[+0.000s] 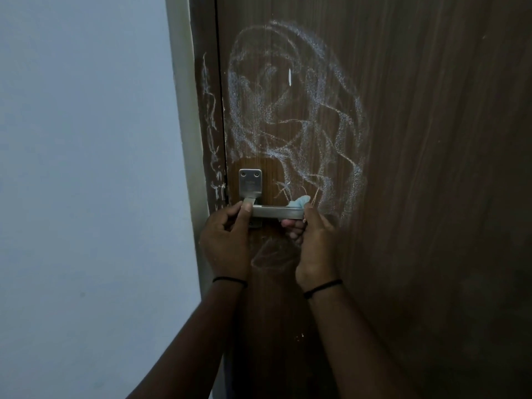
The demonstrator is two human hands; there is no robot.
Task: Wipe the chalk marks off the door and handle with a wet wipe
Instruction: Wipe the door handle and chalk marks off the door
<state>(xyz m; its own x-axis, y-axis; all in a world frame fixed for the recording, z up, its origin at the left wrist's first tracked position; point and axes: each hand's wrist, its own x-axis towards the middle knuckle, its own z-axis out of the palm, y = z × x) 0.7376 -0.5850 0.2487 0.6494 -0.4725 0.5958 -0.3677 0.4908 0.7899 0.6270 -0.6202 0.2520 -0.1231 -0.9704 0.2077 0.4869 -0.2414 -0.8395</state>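
The handle (272, 212), a brushed-metal lever on a plate near the hinge-free edge of the brown door (431, 168), is the thing being worked on just now. The left hand (227, 240) grips the lever at its pivot end, thumb laid over the top and the fingers curled beneath, which looks meant to steady it. The right hand (315, 243) is wrapped round the lever's free end with a pale blue wet wipe (299, 201) bunched between its fingers and the metal; a tuft of the wipe pokes out just above the handle. So the step in hand appears to be cleaning the handle itself, and the lever's top face already reads as bare metal. The bulk of the chalk marks (296, 110) sits above the handle as a big looping scribble across the door, with a thinner streak up the door frame (208, 125) beside the handle's plate and a fainter outline just below the handle. A small patch of wood directly above the plate looks darker and clean. The next move probably calls for lifting the wipe off the lever and pressing it flat to the scribble above, in firm overlapping strokes, refolding it once it loads with dust.
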